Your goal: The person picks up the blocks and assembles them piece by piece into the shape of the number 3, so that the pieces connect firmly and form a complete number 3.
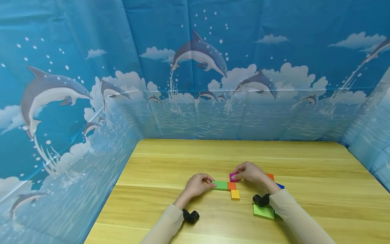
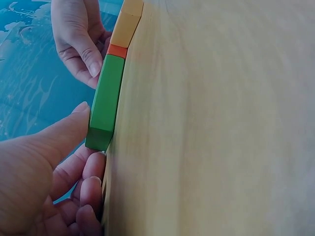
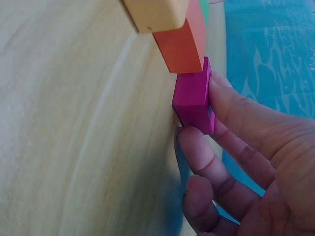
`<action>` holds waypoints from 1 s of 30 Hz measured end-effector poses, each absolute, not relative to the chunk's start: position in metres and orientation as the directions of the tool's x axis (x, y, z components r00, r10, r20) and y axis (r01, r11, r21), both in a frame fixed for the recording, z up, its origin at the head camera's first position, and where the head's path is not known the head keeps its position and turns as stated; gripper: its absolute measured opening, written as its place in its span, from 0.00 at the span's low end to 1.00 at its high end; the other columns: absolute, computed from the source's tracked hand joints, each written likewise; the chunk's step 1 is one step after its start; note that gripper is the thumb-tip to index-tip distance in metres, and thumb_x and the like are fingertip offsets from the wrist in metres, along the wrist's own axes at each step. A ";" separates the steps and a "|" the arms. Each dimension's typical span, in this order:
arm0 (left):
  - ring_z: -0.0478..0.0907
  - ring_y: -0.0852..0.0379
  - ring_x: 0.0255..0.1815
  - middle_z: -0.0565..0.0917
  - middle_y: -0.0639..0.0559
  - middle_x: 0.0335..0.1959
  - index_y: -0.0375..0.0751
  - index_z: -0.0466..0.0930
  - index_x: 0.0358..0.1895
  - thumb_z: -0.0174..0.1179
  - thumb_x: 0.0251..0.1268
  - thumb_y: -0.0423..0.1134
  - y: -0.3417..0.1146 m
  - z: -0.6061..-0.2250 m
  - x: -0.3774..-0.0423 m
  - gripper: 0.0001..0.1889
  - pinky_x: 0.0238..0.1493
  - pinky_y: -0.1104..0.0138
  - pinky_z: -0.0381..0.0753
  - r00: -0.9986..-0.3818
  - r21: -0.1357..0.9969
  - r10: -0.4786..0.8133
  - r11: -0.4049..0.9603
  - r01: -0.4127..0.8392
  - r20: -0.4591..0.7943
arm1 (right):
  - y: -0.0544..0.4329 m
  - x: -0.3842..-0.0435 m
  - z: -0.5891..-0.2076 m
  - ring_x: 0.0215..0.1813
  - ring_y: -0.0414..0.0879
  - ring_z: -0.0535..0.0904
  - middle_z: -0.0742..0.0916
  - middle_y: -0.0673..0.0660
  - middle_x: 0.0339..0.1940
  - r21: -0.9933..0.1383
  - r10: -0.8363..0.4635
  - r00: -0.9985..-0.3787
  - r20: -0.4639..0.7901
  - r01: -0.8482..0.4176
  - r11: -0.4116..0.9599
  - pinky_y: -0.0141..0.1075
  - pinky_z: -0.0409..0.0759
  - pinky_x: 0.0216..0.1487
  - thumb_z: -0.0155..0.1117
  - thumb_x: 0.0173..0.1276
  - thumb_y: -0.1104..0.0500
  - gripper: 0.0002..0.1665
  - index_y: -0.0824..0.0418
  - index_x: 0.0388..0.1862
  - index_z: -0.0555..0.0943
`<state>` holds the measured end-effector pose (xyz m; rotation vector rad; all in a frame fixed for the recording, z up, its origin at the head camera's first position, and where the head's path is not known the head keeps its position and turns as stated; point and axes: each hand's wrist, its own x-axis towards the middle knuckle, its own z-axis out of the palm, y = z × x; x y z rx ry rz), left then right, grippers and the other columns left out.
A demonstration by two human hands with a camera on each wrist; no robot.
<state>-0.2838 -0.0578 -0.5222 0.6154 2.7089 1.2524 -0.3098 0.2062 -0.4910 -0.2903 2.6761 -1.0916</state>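
Observation:
My left hand holds the left end of a long green block lying on the table, thumb on one side and curled fingers at the end. A small orange block touches the green block's right end. Against the orange block's near side sits a yellow block, set slightly to the right. Between thumb and fingers, my right hand pinches a small magenta block just behind the orange one. In the right wrist view, the magenta block stands close against the orange block; contact is hard to tell.
A light green block lies on the wooden table, nearer than the right wrist. Partly hidden by the right forearm are an orange-red block and a blue block. A dolphin-print curtain borders the table's back and sides.

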 end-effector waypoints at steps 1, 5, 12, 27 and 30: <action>0.72 0.65 0.24 0.77 0.65 0.27 0.52 0.84 0.38 0.65 0.59 0.54 -0.058 -0.522 -0.284 0.12 0.31 0.68 0.70 -0.914 0.748 0.397 0.582 0.320 0.082 | 0.206 -0.309 -0.491 0.31 0.46 0.69 0.83 0.50 0.30 -0.706 -0.268 -0.953 -0.144 -0.091 0.703 0.38 0.64 0.32 0.72 0.59 0.54 0.09 0.57 0.35 0.86; 0.72 0.65 0.24 0.77 0.65 0.27 0.52 0.84 0.38 0.65 0.59 0.53 -0.058 -0.522 -0.284 0.12 0.31 0.68 0.70 -0.913 0.749 0.398 0.580 0.321 0.083 | 0.205 -0.309 -0.490 0.31 0.45 0.69 0.83 0.49 0.31 -0.695 -0.275 -0.950 -0.146 -0.099 0.712 0.37 0.65 0.31 0.72 0.59 0.53 0.10 0.57 0.35 0.86; 0.72 0.66 0.25 0.77 0.65 0.27 0.51 0.84 0.39 0.64 0.59 0.54 -0.058 -0.522 -0.284 0.12 0.32 0.68 0.70 -0.911 0.744 0.403 0.582 0.329 0.088 | 0.204 -0.306 -0.488 0.31 0.46 0.69 0.84 0.49 0.30 -0.689 -0.279 -0.948 -0.150 -0.102 0.717 0.37 0.66 0.32 0.71 0.59 0.54 0.11 0.58 0.38 0.86; 0.72 0.66 0.24 0.77 0.65 0.27 0.51 0.84 0.39 0.65 0.59 0.54 -0.058 -0.525 -0.287 0.13 0.31 0.68 0.71 -0.912 0.745 0.403 0.585 0.322 0.079 | 0.205 -0.306 -0.492 0.30 0.45 0.70 0.83 0.49 0.29 -0.700 -0.286 -0.947 -0.147 -0.105 0.706 0.38 0.68 0.30 0.72 0.58 0.51 0.12 0.57 0.37 0.85; 0.72 0.66 0.25 0.77 0.65 0.27 0.51 0.84 0.39 0.65 0.59 0.54 -0.058 -0.525 -0.288 0.13 0.32 0.68 0.71 -0.911 0.746 0.404 0.581 0.325 0.082 | 0.205 -0.306 -0.492 0.30 0.45 0.70 0.83 0.49 0.29 -0.701 -0.285 -0.947 -0.148 -0.102 0.706 0.37 0.67 0.30 0.72 0.58 0.51 0.13 0.57 0.37 0.85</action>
